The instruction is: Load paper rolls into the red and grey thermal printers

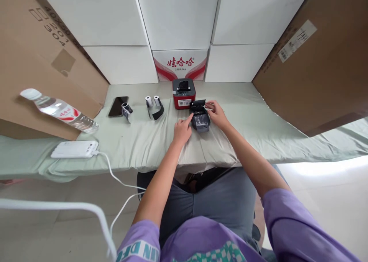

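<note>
A table draped in pale green cloth [258, 112] runs across the middle of the frame. Behind it, along the top, stacked white boxes [178, 17] form a wall, with a red-printed carton [180, 64] at centre. Big brown cardboard boxes lean in at upper left [37, 59] and upper right [319, 59]. Pale tiled floor [324, 200] glares bright at lower right
</note>
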{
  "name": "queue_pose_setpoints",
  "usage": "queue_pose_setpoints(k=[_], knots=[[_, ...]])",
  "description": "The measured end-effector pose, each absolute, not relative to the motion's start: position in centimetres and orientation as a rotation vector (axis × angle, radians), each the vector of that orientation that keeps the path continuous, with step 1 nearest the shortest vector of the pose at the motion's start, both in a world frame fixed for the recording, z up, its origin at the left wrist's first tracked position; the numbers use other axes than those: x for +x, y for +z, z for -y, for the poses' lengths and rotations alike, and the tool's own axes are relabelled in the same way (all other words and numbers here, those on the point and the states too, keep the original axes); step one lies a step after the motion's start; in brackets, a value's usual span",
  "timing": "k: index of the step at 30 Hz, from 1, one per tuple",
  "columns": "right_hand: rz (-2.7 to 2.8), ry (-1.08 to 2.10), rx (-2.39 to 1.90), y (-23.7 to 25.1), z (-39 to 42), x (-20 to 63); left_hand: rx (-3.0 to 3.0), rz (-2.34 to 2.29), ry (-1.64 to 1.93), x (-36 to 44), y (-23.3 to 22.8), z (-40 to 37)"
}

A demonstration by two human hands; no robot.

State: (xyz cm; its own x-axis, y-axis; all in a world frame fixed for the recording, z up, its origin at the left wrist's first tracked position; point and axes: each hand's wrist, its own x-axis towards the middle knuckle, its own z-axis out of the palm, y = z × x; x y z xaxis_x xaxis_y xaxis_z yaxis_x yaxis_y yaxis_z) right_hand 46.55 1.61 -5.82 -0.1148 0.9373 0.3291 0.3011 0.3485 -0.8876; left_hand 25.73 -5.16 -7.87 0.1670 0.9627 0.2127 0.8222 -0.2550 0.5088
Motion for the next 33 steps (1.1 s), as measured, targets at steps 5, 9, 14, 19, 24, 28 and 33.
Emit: queue_pose_setpoints(k=[5, 9, 14, 19, 24, 28, 33], knots=[[1.585, 0.913, -1.076, -5.9, -0.6, 46.3, 2.208, -1.675, 0.751, 25.6, -8.0, 5.4], [1.583, 0.867, -1.143, -5.4, 0.7, 46.2, 2.206, -1.614, 0.841, 25.5, -8.3, 5.4], [1.657, 0.725, -1.147, -5.1, 1.8, 46.9, 2.191, -1.562, 0.943, 25.3, -8.4, 5.6], [1.719, 0.683, -1.292, -5.8, 1.1, 47.4, 2.181, -1.565, 0.867, 25.5, -8.4, 5.5], [1.775, 0.611, -1.344, -5.7, -0.3, 47.4, 2.132, -1.561, 0.849, 25.6, -8.1, 5.4], [1.854, 0.606, -1.43, -5.1, -0.8, 47.8, 2.099, -1.55, 0.834, 25.5, -7.8, 5.5], [2.043, 0.518, -1.572, -4.0, -1.1, 48.0, 2.048, -1.522, 0.86, 25.5, -7.9, 5.3]])
